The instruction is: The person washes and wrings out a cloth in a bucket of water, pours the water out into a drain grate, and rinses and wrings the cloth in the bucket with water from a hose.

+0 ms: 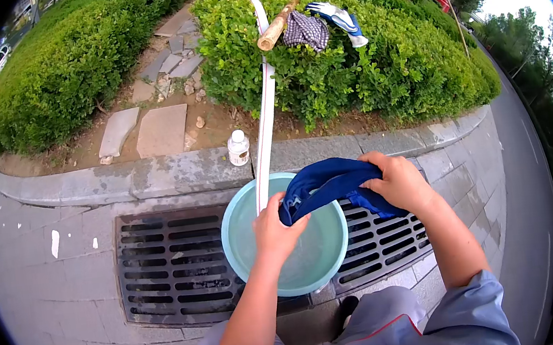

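Observation:
A dark blue cloth cap (325,184), its opening facing up toward me, is stretched between my hands above a basin. My left hand (276,230) pinches its left edge, thumb and fingers closed on the cloth. The right edge is in the grip of my right hand (397,186), and a brighter blue part hangs below that hand. Under the cap stands a light green plastic basin (235,262) holding cloudy water. A flat white hose (265,133) with a thin red line runs down from the hedge into the basin; its lower end is partly behind my left hand.
The basin rests on metal drain grates (174,266). A white bottle (238,148) stands on the stone curb (174,174). On the hedge (409,75) lie a wooden log (279,26), a checked cloth (306,31) and blue-and-white gloves (339,19). Stone slabs (163,131) lie behind the curb.

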Motion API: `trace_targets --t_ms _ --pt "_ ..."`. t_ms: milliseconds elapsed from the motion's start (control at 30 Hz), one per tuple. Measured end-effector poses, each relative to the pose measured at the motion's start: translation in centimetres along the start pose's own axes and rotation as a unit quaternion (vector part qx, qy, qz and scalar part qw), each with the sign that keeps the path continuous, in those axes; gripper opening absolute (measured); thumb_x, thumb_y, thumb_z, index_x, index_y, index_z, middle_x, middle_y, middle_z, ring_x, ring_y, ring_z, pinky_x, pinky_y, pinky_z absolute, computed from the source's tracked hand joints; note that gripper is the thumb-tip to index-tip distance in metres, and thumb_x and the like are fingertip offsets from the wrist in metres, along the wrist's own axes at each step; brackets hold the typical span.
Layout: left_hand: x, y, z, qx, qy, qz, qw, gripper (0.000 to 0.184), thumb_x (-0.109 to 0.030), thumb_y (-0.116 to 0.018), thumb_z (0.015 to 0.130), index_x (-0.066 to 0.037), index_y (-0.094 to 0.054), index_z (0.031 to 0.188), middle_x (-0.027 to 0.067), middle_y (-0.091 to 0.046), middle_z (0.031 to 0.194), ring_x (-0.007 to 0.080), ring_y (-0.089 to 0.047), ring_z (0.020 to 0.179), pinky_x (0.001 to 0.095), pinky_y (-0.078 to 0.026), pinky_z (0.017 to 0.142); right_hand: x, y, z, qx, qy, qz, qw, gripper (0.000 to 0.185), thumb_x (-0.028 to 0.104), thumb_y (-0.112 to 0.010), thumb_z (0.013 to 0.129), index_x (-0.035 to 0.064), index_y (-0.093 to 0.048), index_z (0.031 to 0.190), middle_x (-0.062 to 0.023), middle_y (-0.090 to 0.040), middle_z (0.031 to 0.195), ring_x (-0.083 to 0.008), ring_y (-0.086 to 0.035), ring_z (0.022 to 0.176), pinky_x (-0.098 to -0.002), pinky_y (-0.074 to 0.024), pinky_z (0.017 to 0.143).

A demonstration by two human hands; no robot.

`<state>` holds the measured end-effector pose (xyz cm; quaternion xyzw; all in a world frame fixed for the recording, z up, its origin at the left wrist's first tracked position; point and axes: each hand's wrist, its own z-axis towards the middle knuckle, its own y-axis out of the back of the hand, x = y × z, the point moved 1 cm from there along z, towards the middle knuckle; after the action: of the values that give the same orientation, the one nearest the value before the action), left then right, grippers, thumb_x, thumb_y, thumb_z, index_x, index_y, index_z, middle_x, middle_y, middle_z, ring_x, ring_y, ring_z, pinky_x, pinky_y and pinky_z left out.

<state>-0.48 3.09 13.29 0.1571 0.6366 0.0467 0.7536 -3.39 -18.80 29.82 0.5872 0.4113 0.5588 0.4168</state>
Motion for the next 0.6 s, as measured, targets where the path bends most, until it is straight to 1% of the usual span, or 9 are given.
trace_targets --t_ms 33,67,100,133,167,233,333,467,600 --pt "-0.2 0.2 0.0 -0.002 -0.038 0.081 0.996 0.058 -0.021 -0.08 0.071 -0.007 -0.052 0.12 0.0072 -0.066 0.096 0.0177 -0.063 0.095 0.0387 -0.049 0.082 -0.5 1.0 0.1 -0.031 -0.007 0.101 0.994 0.04 0.018 -0.071 0.081 0.0075 -0.058 0.117 -0.0202 -0.068 0.094 -0.0346 -0.066 0.09 -0.04 -0.0516 0.08" --pt "1.3 -0.3 -0.1 -0.009 -0.041 0.061 0.997 0.059 -0.021 -0.079 0.075 -0.008 -0.05 0.124 0.0092 -0.064 0.106 0.0191 -0.062 0.094 0.0324 -0.05 0.082 -1.2 1.0 0.5 -0.066 -0.021 0.233 0.97 0.04 0.019 -0.07 0.082 0.0064 -0.058 0.117 -0.0218 -0.068 0.094 -0.0348 -0.066 0.091 -0.0388 -0.0513 0.081" --pt "2.6 -0.9 -0.2 -0.009 0.011 0.008 1.0 0.058 -0.023 -0.078 0.076 -0.008 -0.05 0.124 0.0097 -0.063 0.107 0.02 -0.062 0.094 0.034 -0.05 0.082 -2.3 0.7 1.0 -0.1 -0.034 0.359 0.927 0.04 0.019 -0.07 0.082 0.0054 -0.057 0.118 -0.0234 -0.067 0.095 -0.035 -0.066 0.091 -0.0376 -0.051 0.082" --pt "3.5 -1.5 -0.4 -0.004 0.063 -0.046 0.997 0.057 -0.024 -0.077 0.077 -0.007 -0.05 0.124 0.0102 -0.062 0.108 0.0209 -0.062 0.093 0.0357 -0.05 0.082 -3.5 0.5 1.2 -0.058 -0.077 0.199 0.975 0.042 0.022 -0.07 0.084 0.0039 -0.056 0.12 -0.0232 -0.067 0.099 -0.0332 -0.066 0.092 -0.0364 -0.0504 0.084" --pt "4.1 -2.1 -0.4 0.002 0.113 -0.098 0.989 0.056 -0.026 -0.077 0.079 -0.006 -0.05 0.124 0.0106 -0.062 0.108 0.0218 -0.062 0.093 0.0373 -0.05 0.082 -6.0 -0.1 1.8 0.051 -0.106 -0.022 0.993 0.046 0.023 -0.07 0.084 0.0017 -0.055 0.122 -0.0199 -0.067 0.102 -0.0297 -0.066 0.09 -0.0357 -0.0499 0.085" --pt "3.1 -1.8 0.3 0.051 0.144 -0.167 0.974 0.048 -0.022 -0.072 0.084 -0.005 -0.051 0.124 0.0114 -0.06 0.112 0.019 -0.061 0.091 0.0332 -0.05 0.079 -7.3 0.6 2.1 0.089 -0.099 0.049 0.99 0.047 0.019 -0.071 0.083 -0.002 -0.055 0.121 -0.0166 -0.067 0.104 -0.024 -0.066 0.09 -0.0344 -0.0512 0.083" --pt "3.4 -2.0 0.2 0.07 0.17 -0.203 0.962 0.043 -0.019 -0.07 0.085 -0.005 -0.052 0.122 0.0104 -0.061 0.111 0.0161 -0.061 0.088 0.0309 -0.05 0.076 -6.5 1.6 2.3 0.001 -0.162 0.374 0.913 0.049 0.013 -0.073 0.08 -0.0043 -0.053 0.122 -0.014 -0.066 0.103 -0.0198 -0.065 0.089 -0.032 -0.0532 0.08" --pt "4.1 -1.9 0.7 0.091 0.185 -0.212 0.955 0.04 -0.016 -0.068 0.087 -0.005 -0.053 0.122 0.0083 -0.061 0.112 0.0136 -0.06 0.09 0.0291 -0.048 0.078 -6.1 4.7 4.2 0.03 -0.141 0.415 0.898 0.055 0.01 -0.073 0.079 -0.0049 -0.048 0.126 -0.0118 -0.064 0.106 -0.0169 -0.064 0.087 -0.0305 -0.0551 0.078" --pt "3.8 -1.0 1.6 0.086 0.19 -0.225 0.952 0.037 -0.017 -0.067 0.089 -0.005 -0.054 0.121 0.0077 -0.061 0.112 0.0118 -0.059 0.091 0.0277 -0.047 0.079 -2.2 8.8 8.6 0.061 -0.11 0.418 0.9 0.044 0.017 -0.074 0.081 -0.0035 -0.057 0.117 -0.0098 -0.066 0.099 -0.0141 -0.064 0.083 -0.0283 -0.0551 0.074"
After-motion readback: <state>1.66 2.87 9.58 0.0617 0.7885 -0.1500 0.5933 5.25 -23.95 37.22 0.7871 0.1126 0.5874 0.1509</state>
